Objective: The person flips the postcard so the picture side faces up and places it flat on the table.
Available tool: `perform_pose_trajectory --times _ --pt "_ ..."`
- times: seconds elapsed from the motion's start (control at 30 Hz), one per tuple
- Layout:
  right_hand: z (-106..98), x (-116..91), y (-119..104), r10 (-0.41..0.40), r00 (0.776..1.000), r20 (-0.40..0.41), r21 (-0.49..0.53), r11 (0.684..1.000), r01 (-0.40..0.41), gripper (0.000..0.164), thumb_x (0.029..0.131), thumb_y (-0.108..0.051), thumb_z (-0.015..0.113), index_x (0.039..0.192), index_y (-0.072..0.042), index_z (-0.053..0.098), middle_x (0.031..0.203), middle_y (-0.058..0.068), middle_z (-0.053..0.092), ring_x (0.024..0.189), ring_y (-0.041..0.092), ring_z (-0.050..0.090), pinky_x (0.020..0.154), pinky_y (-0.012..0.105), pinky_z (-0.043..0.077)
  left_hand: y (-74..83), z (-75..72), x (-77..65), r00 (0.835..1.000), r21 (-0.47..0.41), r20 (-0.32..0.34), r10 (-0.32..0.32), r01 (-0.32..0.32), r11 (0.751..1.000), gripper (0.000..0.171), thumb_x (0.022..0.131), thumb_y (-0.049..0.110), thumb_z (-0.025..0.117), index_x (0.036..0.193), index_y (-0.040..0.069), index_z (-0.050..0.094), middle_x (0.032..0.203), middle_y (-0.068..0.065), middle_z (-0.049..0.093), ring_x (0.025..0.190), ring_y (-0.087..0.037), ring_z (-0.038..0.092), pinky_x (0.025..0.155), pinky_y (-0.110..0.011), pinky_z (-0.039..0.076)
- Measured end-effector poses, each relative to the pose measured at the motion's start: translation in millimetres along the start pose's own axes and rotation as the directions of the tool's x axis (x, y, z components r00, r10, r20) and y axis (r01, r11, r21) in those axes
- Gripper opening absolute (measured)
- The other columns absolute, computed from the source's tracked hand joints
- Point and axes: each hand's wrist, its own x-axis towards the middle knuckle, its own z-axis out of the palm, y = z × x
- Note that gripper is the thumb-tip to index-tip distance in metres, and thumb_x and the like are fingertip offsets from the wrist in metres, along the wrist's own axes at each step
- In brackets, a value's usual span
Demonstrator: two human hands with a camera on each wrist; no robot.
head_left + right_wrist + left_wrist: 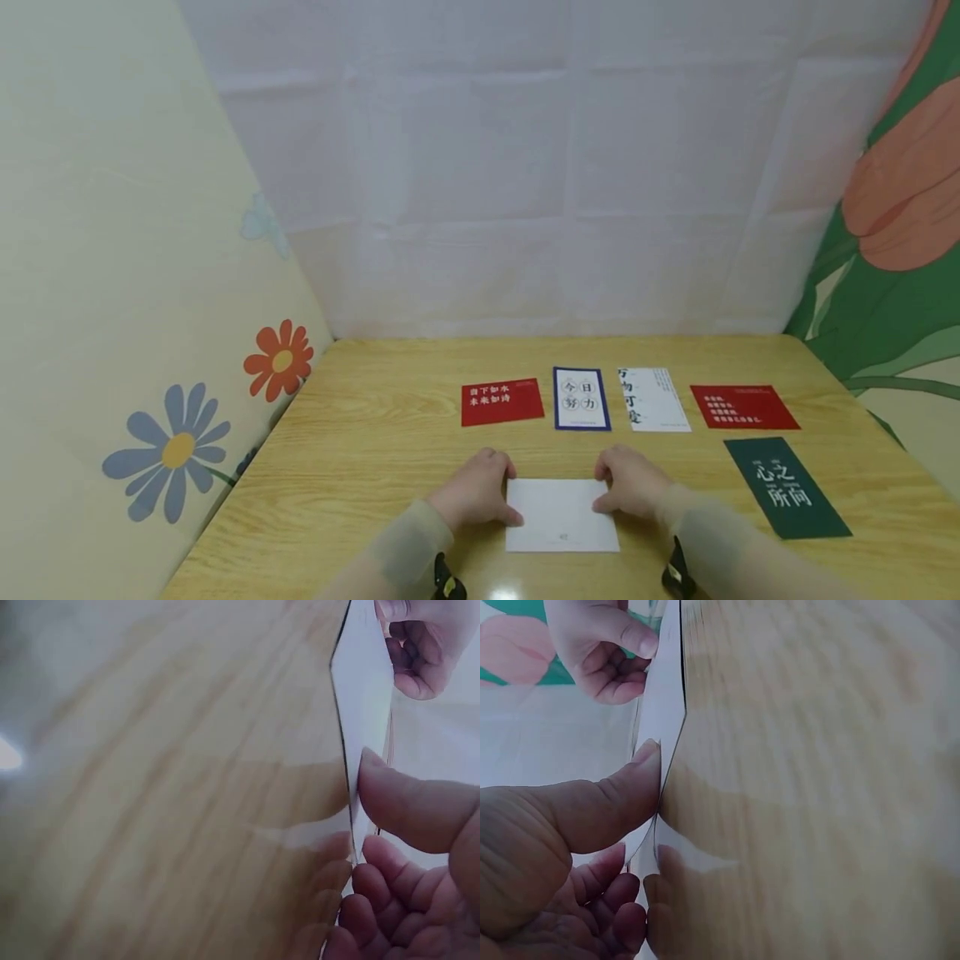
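A white card (562, 517) with a small mark near its lower edge lies at the front of the table, between the two hands. My left hand (477, 490) pinches its left edge, thumb on top and fingers curled at the side. On the opposite edge my right hand (633, 485) pinches in the same way. The left wrist view has the left thumb (619, 791) on the white card (662, 694), seen almost edge-on. From the right wrist, the right thumb (409, 802) also presses on the card (360, 697). The card's underside is hidden.
Behind the hands lie a red card (502, 403), a blue-bordered card (582, 417), a white card with black characters (663, 404) and another red card (750, 400). A dark green card (798, 508) lies right of the right hand. A white cloth (525, 167) hangs behind the wooden table (337, 467).
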Motion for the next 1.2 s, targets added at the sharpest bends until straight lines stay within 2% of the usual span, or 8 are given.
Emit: perform_pose_trajectory --times 0.27,0.5,0.77,1.03,1.2 --pt "0.8 2.2 0.7 0.018 1.000 0.014 0.055 0.998 -0.019 0.036 0.068 -0.013 0.084 0.093 -0.011 0.057 0.092 0.004 0.053 0.082 0.020 0.052 0.078 0.039 0.046 -2.4 0.4 1.6 1.000 -0.074 0.024 -0.003 0.005 0.997 0.050 0.069 0.027 0.087 0.105 0.010 0.057 0.093 0.000 0.055 0.085 -0.020 0.049 0.082 -0.040 0.046" --pt "0.5 0.4 0.3 0.009 1.000 0.014 0.059 0.998 -0.010 0.038 0.070 -0.013 0.084 0.098 -0.011 0.059 0.095 0.004 0.054 0.086 0.021 0.052 0.082 0.042 0.046 -5.3 2.8 1.4 0.999 -0.119 0.035 0.018 -0.014 0.993 0.050 0.071 0.024 0.086 0.114 0.011 0.062 0.098 0.002 0.058 0.090 -0.019 0.050 0.088 -0.044 0.044" --pt "3.2 -0.4 3.6 -0.031 0.999 -0.021 0.060 0.998 0.033 0.034 0.069 -0.014 0.084 0.094 -0.012 0.060 0.102 0.004 0.054 0.092 0.022 0.051 0.090 0.046 0.044 -8.2 5.7 1.0 0.999 -0.189 -0.006 0.033 -0.033 0.982 0.039 0.072 0.017 0.085 0.103 0.011 0.063 0.094 0.002 0.057 0.087 -0.020 0.049 0.084 -0.042 0.044" --pt "1.1 1.0 4.8 -0.019 0.999 -0.040 0.160 0.987 0.026 0.021 0.078 -0.011 0.078 0.091 -0.014 0.061 0.087 0.002 0.057 0.080 0.020 0.051 0.073 0.037 0.043 -7.0 5.2 -0.4 0.998 -0.266 -0.051 0.024 -0.036 0.963 0.023 0.080 0.012 0.078 0.095 0.013 0.061 0.081 -0.003 0.054 0.074 -0.020 0.051 0.062 -0.033 0.043" --pt "-0.4 0.9 6.1 -0.017 0.999 -0.048 0.213 0.977 0.027 0.014 0.082 -0.010 0.074 0.088 -0.013 0.062 0.084 0.003 0.057 0.078 0.019 0.052 0.071 0.035 0.042 -7.3 2.0 -0.3 0.997 -0.318 -0.070 0.016 -0.037 0.947 0.013 0.085 0.013 0.073 0.092 0.014 0.063 0.077 -0.004 0.054 0.072 -0.019 0.052 0.061 -0.031 0.043"
